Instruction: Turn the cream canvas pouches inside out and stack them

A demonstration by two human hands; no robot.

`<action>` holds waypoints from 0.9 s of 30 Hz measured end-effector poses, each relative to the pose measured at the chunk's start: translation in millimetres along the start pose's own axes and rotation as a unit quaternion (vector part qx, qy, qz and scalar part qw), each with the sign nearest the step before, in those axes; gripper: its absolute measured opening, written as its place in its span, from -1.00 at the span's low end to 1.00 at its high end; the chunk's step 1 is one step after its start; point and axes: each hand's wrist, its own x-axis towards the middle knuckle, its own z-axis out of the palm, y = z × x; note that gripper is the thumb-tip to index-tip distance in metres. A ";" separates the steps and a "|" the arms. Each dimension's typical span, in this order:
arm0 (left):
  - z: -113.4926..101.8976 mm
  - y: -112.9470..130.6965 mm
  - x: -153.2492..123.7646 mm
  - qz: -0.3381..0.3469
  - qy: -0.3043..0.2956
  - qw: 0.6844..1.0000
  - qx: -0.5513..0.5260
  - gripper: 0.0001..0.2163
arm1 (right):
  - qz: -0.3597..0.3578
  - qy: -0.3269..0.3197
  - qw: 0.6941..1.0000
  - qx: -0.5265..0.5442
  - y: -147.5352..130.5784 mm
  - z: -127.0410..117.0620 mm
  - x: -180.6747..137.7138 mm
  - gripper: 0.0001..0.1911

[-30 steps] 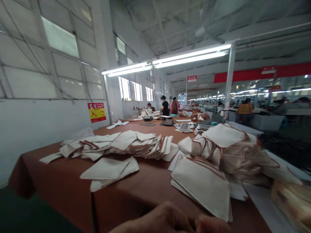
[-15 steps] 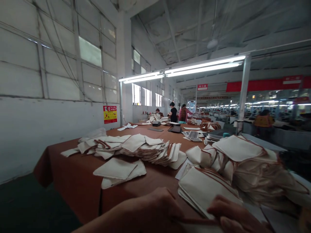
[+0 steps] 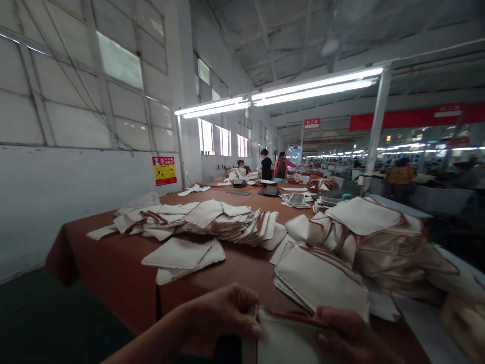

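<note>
My left hand [image 3: 223, 313] and my right hand [image 3: 348, 336] both grip a cream fabric piece with brown piping [image 3: 284, 341] at the bottom edge of the view, fingers curled over its top edge. Just beyond it lies a flat stack of the same cream pieces [image 3: 322, 283] on the brown table [image 3: 125, 263]. A taller heap of piped pieces [image 3: 379, 242] rises to the right of that stack.
Two loose cream pieces [image 3: 182, 258] lie left of centre, with a long spread pile [image 3: 204, 220] behind them. Several people stand at the table's far end [image 3: 267, 164]. A white wall with a red-yellow sign [image 3: 164, 170] runs along the left.
My hands have risen into view and now hold a cream fabric piece between them; the view shifted slightly as my head moved.
</note>
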 end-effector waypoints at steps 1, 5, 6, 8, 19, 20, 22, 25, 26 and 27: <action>6.2 4.0 3.2 0.011 0.007 1.000 0.002 -0.51 | 0.011 -0.014 1.000 -0.006 -2.6 -0.8 -1.8 -0.54; 38.0 23.1 25.1 0.017 -0.012 0.999 0.046 -0.55 | 0.014 -0.075 0.996 0.045 -25.6 2.7 -3.0 -0.63; 45.7 25.7 30.2 0.020 -0.031 0.998 0.045 -0.55 | 0.005 -0.077 0.995 0.068 -32.0 4.8 -2.6 -0.64; 58.0 27.2 37.5 0.029 -0.067 0.997 0.032 -0.56 | -0.012 -0.070 0.994 0.088 -39.8 10.0 -2.1 -0.66; 63.8 9.7 53.3 0.010 -0.053 0.999 -0.006 -0.65 | 0.023 0.000 0.992 0.125 -2.5 26.3 -16.0 -0.76; 64.1 9.7 55.6 0.002 -0.055 0.998 -0.011 -0.65 | 0.027 0.003 0.992 0.126 -1.2 25.9 -17.3 -0.76; 65.1 10.5 60.4 -0.015 -0.062 0.998 -0.018 -0.64 | 0.034 0.013 0.991 0.125 1.1 24.8 -19.5 -0.75; 66.3 11.8 66.7 -0.030 -0.077 0.996 -0.028 -0.65 | 0.048 0.038 0.990 0.127 4.6 22.8 -21.8 -0.71; 66.4 11.9 68.4 -0.030 -0.082 0.996 -0.028 -0.65 | 0.055 0.045 0.988 0.135 5.3 21.9 -22.2 -0.70; 66.5 11.9 69.9 -0.028 -0.085 0.996 -0.023 -0.65 | 0.062 0.048 0.986 0.144 5.4 21.0 -22.5 -0.68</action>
